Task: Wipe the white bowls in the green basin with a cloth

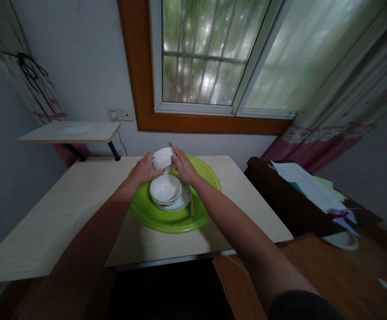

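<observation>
Below window (210, 53) | pale table (80, 195) | green tray (170, 226) under held bowl (162, 159) | brown floor (316, 266)

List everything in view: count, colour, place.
Table: one, pale, centre
Tray: one, green, on table
Plate: one, white, on tray
Stacked bowls: at least two, white, on plate
Held bowl: one, white, behind stack
Sticks: count unclear, tan, on tray
Thin object: one, grey, at held bowl
Shelf: one, pale, table's left
Sheet: one, white, on shelf
Sockets: two, white, above table
Window: one, brown-framed, beyond table
Curtains: two, pale-and-pink, both sides
Cord: one, black, left curtain
Furniture: one, dark brown, right
Papers: several, mostly white, on furniture
Left hand, right hand: one each, bare, at held bowl
</observation>
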Demonstrator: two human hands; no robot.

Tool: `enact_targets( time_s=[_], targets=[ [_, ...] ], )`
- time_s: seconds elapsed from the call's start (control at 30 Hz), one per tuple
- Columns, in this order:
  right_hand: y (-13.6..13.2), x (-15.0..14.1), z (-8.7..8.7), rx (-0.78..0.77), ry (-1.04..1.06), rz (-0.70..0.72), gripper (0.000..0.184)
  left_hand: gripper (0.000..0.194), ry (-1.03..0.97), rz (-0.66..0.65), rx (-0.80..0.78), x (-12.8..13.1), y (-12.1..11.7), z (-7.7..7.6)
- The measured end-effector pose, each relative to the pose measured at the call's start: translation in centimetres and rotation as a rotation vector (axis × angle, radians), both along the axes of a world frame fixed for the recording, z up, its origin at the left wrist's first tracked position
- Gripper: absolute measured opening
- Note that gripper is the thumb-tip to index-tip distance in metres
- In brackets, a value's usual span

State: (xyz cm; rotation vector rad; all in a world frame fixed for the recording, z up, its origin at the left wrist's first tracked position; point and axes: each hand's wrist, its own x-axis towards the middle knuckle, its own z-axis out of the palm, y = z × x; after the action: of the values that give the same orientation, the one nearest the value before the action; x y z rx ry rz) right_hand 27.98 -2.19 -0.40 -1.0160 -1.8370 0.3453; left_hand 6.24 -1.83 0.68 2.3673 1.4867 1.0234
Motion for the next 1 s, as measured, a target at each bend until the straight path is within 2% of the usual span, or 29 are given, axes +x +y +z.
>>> enact_targets(
  time_s=[0.1,0.23,0.43,0.57,0.7,0.8,1.0],
  targets=[
    [0.5,0.3,-0.6,-0.114,0.089,-0.027,0.086,0.059,-0.076,0.031,-0.006,0.0,-0.2,0.3],
    [0.2,0.1,-0.6,-0.152,0.101,-0.017,0.087,0.057,-0.151,0.086,-0.016,0.0,-0.2,0.8],
    [-1.4,-0.5,0.7,0.035,-0.065,0.059,0.070,0.056,-0.191,0.130,-0.018,-0.2,0.2,0.7],
    [-2.4,-1.1,1.7,0.178,-0.250,0.110,0.058,0.058,-0.133,0.057,-0.040,-0.2,0.3,0.4],
    [-3.0,-1.7,2.2,0.226,-0.371,0.145,0.054,0.055,-0.075,-0.019,-0.047,-0.1,0.0,0.4],
    [-2.9,-1.7,2.2,0.218,-0.336,0.123,0.055,0.052,-0.040,-0.024,-0.039,0.0,-0.3,0.4],
    [-1.3,-0.6,1.0,0.118,-0.123,0.027,0.065,0.056,-0.001,-0.042,-0.029,0.0,-0.3,0.3]
  ],
)
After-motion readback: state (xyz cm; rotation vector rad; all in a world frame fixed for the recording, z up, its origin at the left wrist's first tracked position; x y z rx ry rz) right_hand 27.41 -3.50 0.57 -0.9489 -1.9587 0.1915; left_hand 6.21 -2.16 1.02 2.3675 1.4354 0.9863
